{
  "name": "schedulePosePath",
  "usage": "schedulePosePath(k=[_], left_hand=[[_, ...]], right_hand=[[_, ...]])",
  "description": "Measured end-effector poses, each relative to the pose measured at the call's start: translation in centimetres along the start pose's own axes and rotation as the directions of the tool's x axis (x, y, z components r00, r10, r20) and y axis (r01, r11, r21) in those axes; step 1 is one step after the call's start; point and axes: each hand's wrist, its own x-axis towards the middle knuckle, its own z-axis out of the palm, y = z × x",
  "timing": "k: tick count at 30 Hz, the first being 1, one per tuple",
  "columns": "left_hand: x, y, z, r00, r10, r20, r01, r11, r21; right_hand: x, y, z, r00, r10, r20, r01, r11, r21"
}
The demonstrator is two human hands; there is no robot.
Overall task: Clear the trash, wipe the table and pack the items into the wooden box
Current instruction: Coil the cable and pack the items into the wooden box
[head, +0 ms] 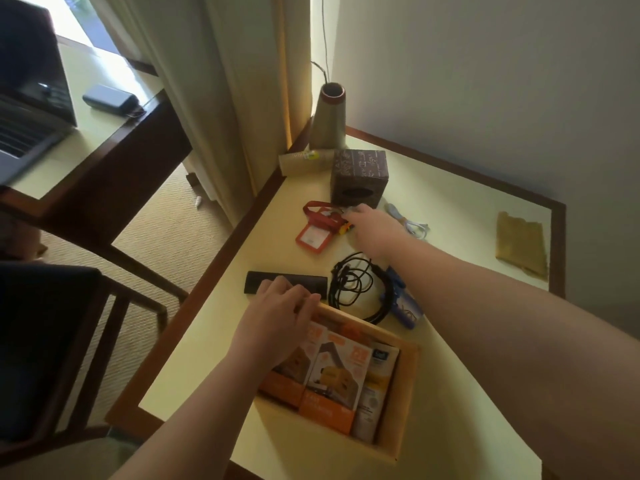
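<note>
The wooden box (403,407) sits at the table's near edge and holds two orange cartons (332,379) and a white tube (372,403). My left hand (282,306) rests with relaxed fingers on the box's far left corner, beside a black remote (263,280). My right hand (372,230) reaches far across the table, its fingertips at a red lanyard with card holder (317,228) and a small yellow item (346,228); its grip is hidden. A coiled black cable (349,284) and a blue packet (405,304) lie behind the box.
A dark tissue box (358,176), a vase (327,116) and a comb (304,161) stand at the far corner. A light blue cable (410,221) and a brown cloth (521,242) lie to the right. A chair (59,341) and a desk with laptop (24,109) stand left.
</note>
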Motion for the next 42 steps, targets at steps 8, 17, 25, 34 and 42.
schedulePosePath(k=[8, 17, 25, 34, 42], left_hand=[[-0.1, -0.2, 0.0, 0.999, 0.028, -0.020, -0.028, 0.999, 0.017], [0.0, -0.3, 0.0, 0.999, 0.044, -0.024, -0.044, 0.999, 0.018], [-0.3, -0.2, -0.4, 0.993, 0.103, -0.052, -0.103, 0.995, 0.007], [-0.1, -0.5, -0.1, 0.997, 0.080, -0.023, -0.079, 0.996, 0.028], [0.1, -0.6, -0.1, 0.998, 0.065, -0.017, -0.064, 0.997, 0.053]], right_hand=[[0.8, 0.6, 1.1, 0.997, 0.043, -0.060, -0.054, 0.979, -0.196], [-3.0, 2.6, 2.2, 0.966, 0.256, -0.023, -0.254, 0.966, 0.055], [-16.3, -0.4, -0.4, 0.816, 0.427, -0.389, -0.175, 0.825, 0.537], [-26.9, -10.0, 3.4, 0.885, 0.464, -0.027, -0.384, 0.764, 0.519], [-23.0, -11.7, 4.5, 0.767, 0.578, 0.278, -0.641, 0.671, 0.374]])
